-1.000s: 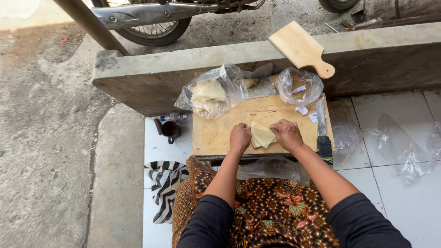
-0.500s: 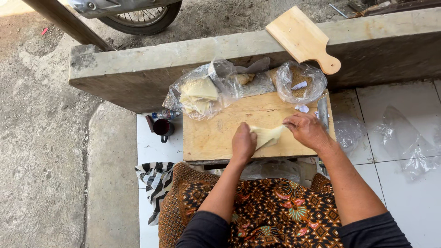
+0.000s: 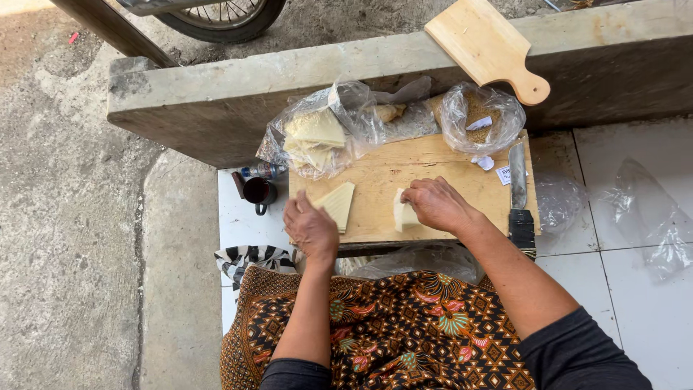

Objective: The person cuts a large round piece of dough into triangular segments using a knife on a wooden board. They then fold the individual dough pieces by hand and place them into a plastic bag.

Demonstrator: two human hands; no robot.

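Tofu pieces lie on the board [image 3: 447, 162]: a block [image 3: 404, 216] pinched by the right hand [image 3: 435, 204], a wedge [image 3: 338, 204] touched by the left hand's [image 3: 310, 228] curled fingers. Knife [image 3: 519, 193] lies right, bags [image 3: 339, 126] behind, cup [image 3: 258, 191] left.

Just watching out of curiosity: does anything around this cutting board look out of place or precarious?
The small paddle board lies tilted on the concrete ledge, its handle poking over the edge. The knife rests at the big board's right rim.
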